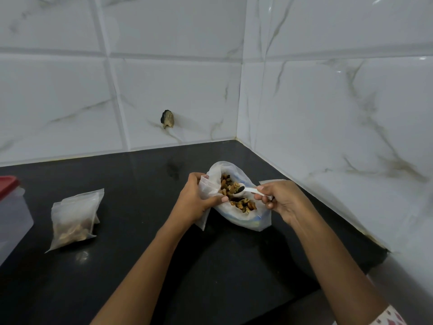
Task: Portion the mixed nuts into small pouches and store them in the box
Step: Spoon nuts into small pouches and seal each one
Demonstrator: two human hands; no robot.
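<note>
The mixed nuts (234, 192), brown, tan and dark pieces, fill a large clear plastic bag (246, 221) that lies open-mouthed on the black stone bench (140, 242), near the corner where the two tiled walls meet. A small white plastic spoon (248, 190) hangs over the bag's mouth with a few dark and pale pieces in its bowl.

The right hand (281, 199) pinches the spoon's handle, its fingers (263, 189) curled round it. The left hand (195, 200) grips a small empty clear plastic pouch (207, 188) at the big bag's left rim, thumb and fingers (218, 199) closed on the film. The pouch hangs down past the palm toward the bench.

Well apart to the left lie small clear filled pouches (75, 219), stacked and leaning; how many I cannot tell. Beyond them, at the picture's left edge, stands a translucent plastic box (11, 216) with a red lid (8, 182).

Behind rise white marble-look wall tiles (175, 85), one with a dark chipped hole (167, 118). A patterned sleeve (389, 317) shows at the bottom right.
</note>
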